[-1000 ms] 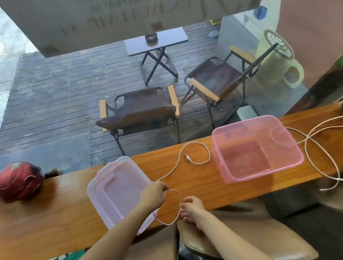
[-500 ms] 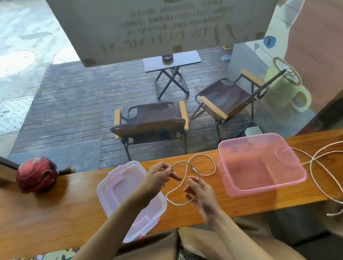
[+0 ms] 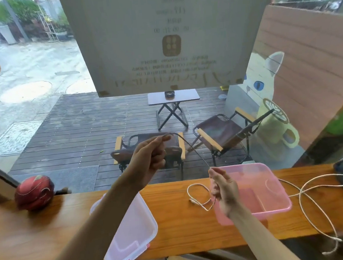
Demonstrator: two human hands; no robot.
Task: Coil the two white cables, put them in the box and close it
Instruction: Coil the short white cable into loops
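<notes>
Wooden counter runs along a big window; outside at twelve o'clock, grey decking holds a folding table, two brown chairs in flat daylight.

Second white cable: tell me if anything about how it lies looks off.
The second white cable sprawls uncoiled right of the pink box, and its end hangs over the wooden counter's near edge, where it could slide off. No damage is visible.
</notes>
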